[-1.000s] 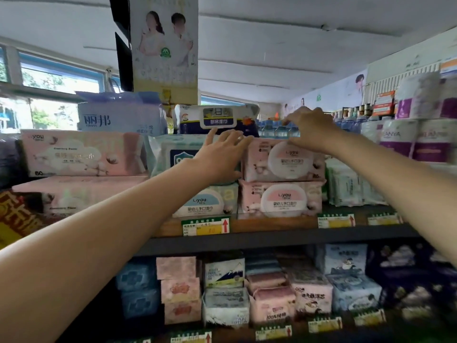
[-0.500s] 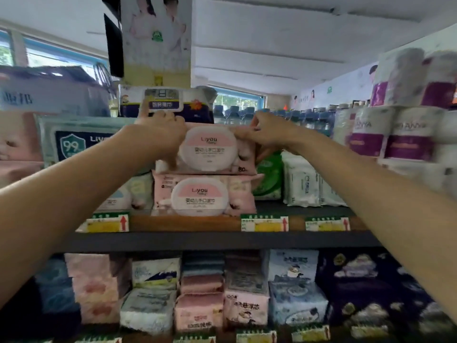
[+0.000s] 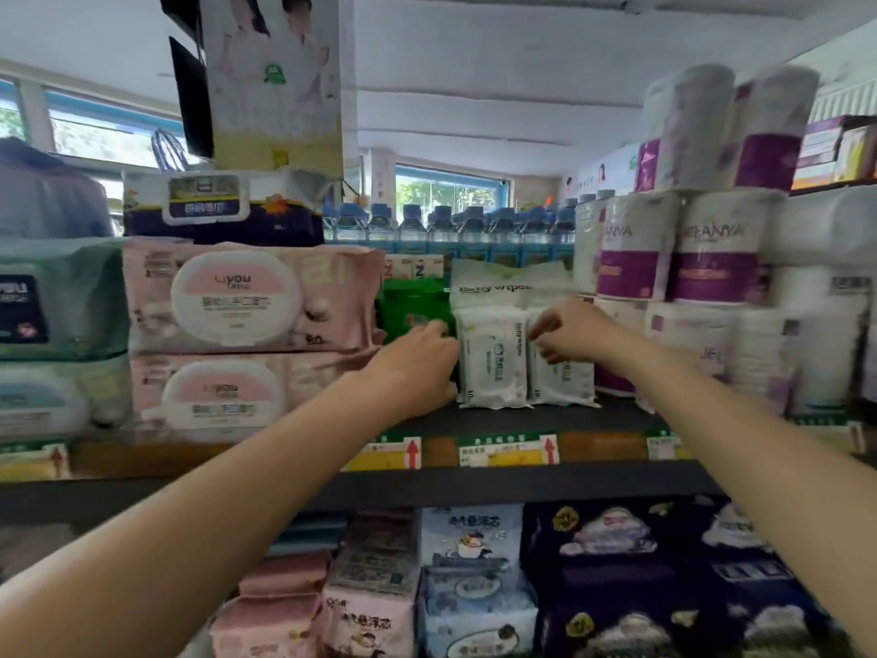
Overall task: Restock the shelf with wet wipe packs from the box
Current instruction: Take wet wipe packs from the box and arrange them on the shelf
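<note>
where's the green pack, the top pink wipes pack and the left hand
green pack (image 3: 412, 301), head view, front face above the hand
top pink wipes pack (image 3: 237, 299), head view, round lid
left hand (image 3: 417, 363), head view, back of hand

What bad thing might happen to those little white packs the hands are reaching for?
1. The small white packs stand upright on their narrow ends, so a nudge from the left hand or right hand might tip them over.
2. They stand near the front of the shelf edge, so a tipped pack might slide off.
3. The left hand is squeezed beside the green pack; pulling back might drag it askew.
</note>
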{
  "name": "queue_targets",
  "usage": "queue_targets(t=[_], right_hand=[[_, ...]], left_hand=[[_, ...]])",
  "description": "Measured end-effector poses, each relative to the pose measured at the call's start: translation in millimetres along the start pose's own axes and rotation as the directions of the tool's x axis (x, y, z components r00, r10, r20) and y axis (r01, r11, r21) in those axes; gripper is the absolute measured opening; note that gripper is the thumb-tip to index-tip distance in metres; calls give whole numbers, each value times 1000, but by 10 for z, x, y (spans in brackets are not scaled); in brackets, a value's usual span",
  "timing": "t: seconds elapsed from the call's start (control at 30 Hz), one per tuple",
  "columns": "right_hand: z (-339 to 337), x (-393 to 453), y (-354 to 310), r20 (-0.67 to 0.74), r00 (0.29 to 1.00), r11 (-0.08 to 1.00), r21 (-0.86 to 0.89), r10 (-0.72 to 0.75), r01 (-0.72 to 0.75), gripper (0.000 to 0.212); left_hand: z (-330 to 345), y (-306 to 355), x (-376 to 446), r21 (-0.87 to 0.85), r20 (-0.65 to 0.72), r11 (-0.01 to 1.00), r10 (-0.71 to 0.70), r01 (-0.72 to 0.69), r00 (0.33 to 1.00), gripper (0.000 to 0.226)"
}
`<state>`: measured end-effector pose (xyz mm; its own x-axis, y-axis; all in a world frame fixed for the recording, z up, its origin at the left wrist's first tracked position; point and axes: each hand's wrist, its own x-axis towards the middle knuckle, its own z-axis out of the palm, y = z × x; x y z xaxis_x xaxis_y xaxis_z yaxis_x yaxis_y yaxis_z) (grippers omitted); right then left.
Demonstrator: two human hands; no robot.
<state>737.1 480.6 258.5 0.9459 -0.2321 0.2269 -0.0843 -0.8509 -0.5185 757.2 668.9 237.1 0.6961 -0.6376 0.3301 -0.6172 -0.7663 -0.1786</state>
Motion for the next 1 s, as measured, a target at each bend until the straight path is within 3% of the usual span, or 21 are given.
queue_targets(t=[0.07, 0.2, 0.37, 0.53, 0.6, 0.7, 0.77, 0.9, 1.0], right_hand=[[78, -5, 132, 32, 999, 999, -39, 25, -24, 30], [201, -13, 251, 85, 996, 999, 51, 7, -12, 29], [373, 27, 187, 147, 987, 995, -64, -70, 80, 27], [402, 19, 181, 121, 988, 982, -146, -98, 116, 31], [347, -24, 162, 110, 990, 976, -190, -90, 110, 32], [201, -158, 119, 39, 995, 977, -187, -94, 100, 31], [85, -303, 92, -22, 995, 977, -191, -101, 95, 30], [-131, -755, 81, -83, 996, 971, -238, -36, 15, 29], [-237, -1237, 84, -110, 988, 973, -192, 109, -128, 25]], left_hand=[[95, 94, 137, -176, 98, 980, -73, 90, 993, 51], [228, 225, 377, -399, 186, 886, -175, 237, 967, 48], [348, 216, 583, -470, 281, 824, -202, 318, 938, 16], [352, 190, 564, -530, 292, 781, -197, 330, 936, 7], [331, 186, 514, -506, 242, 799, -229, 324, 943, 14], [263, 283, 407, -317, 6, 908, -287, 274, 958, 35], [203, 392, 316, -277, -109, 943, -224, 187, 969, 36], [61, 602, 131, -269, -189, 963, -17, -35, 982, 32], [-38, 777, -101, -309, -212, 931, 130, -193, 969, 32]])
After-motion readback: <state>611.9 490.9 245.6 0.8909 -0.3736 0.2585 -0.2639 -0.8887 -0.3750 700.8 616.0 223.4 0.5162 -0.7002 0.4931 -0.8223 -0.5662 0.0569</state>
